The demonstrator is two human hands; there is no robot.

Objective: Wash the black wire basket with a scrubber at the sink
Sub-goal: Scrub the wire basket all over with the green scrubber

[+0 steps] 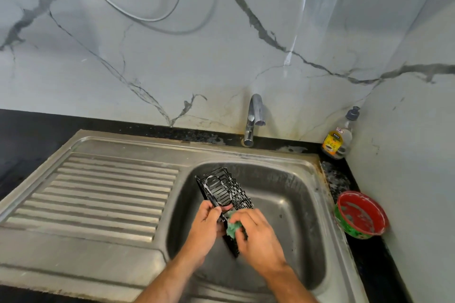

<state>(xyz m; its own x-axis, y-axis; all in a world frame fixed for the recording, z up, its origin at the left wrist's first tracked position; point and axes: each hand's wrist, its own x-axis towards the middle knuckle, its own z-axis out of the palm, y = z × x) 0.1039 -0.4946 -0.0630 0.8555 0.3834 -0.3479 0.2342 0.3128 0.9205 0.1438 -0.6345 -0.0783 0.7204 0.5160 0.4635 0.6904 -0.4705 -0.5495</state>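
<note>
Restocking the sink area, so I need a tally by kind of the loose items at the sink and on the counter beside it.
Black wire basket: 1
Green scrubber: 1
Soap bottle: 1
Red bowl: 1
Total: 4

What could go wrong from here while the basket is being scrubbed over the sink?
1. The soapy basket is held by the left hand at one end only; it may slip and drop into the sink.
2. The right hand presses the scrubber onto thin wires, so fingers could catch between them.
3. The tap looks off, so suds may stay on.
</note>
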